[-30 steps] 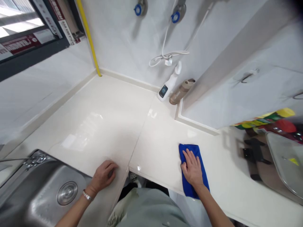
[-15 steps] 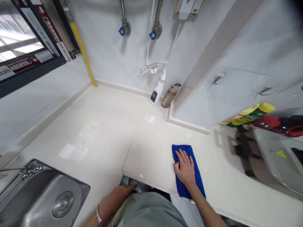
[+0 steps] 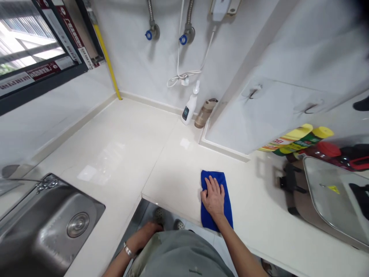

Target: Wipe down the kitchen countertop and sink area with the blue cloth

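Note:
My right hand (image 3: pixel 213 198) lies flat on a blue cloth (image 3: pixel 226 209), its fingers stretched out and slightly spread. The cloth rests on the white countertop (image 3: pixel 173 200), and its lower end reaches the front edge. My left hand (image 3: pixel 148 232) hangs low beside my body, below the counter edge, with a silver bracelet (image 3: pixel 128 250) on its wrist. Its fingers are mostly hidden and dark, so I cannot make out their shape. Farther back, a white spray bottle (image 3: pixel 189 109) and a brown bottle (image 3: pixel 205 113) stand against the wall.
At the left is a steel sink (image 3: pixel 54 231) with a drain. A brown electric pan (image 3: pixel 311 196) with a glass lid sits at the right, several yellow-capped and red-capped bottles (image 3: pixel 314 138) behind it. A wall corner (image 3: pixel 225 144) juts out. White cable (image 3: pixel 184 75) hangs above.
The camera view has shifted a little. My right hand and the blue cloth have slid slightly left, the cloth lying straighter. My left hand stays low by my side.

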`<move>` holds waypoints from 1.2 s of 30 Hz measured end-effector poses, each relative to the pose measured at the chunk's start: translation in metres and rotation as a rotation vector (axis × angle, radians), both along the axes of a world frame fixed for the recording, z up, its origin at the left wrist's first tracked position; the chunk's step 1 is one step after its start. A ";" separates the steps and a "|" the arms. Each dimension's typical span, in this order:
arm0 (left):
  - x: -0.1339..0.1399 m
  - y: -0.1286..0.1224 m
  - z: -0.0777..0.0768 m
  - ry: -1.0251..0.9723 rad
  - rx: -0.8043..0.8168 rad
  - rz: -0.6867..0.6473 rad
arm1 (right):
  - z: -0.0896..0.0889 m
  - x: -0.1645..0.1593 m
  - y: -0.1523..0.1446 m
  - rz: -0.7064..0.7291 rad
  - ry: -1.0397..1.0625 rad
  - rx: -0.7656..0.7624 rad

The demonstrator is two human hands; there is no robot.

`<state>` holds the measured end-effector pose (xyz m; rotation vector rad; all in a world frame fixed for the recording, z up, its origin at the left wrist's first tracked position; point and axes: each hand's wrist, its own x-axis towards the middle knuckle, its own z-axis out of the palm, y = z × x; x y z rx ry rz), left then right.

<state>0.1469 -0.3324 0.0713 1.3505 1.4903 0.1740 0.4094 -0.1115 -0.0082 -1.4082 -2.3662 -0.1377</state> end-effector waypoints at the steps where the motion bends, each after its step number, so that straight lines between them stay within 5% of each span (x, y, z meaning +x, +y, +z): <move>1: 0.004 -0.003 0.008 -0.019 0.026 0.026 | -0.001 0.001 0.000 0.005 0.002 -0.007; 9: 0.035 -0.019 0.049 0.004 -0.030 0.114 | -0.005 0.004 0.001 0.032 0.058 -0.052; 14: 0.050 -0.026 0.053 -0.062 -0.058 0.253 | -0.003 0.006 0.001 0.062 0.092 -0.072; 19: 0.059 -0.034 0.026 -0.181 -0.170 0.322 | -0.004 0.009 0.001 0.073 0.131 -0.057; 31: 0.084 -0.016 -0.045 0.381 -0.191 0.332 | -0.011 0.012 0.001 0.101 0.150 0.001; 36: 0.086 -0.007 -0.069 0.407 -0.295 0.334 | -0.015 0.013 0.001 0.117 0.163 0.023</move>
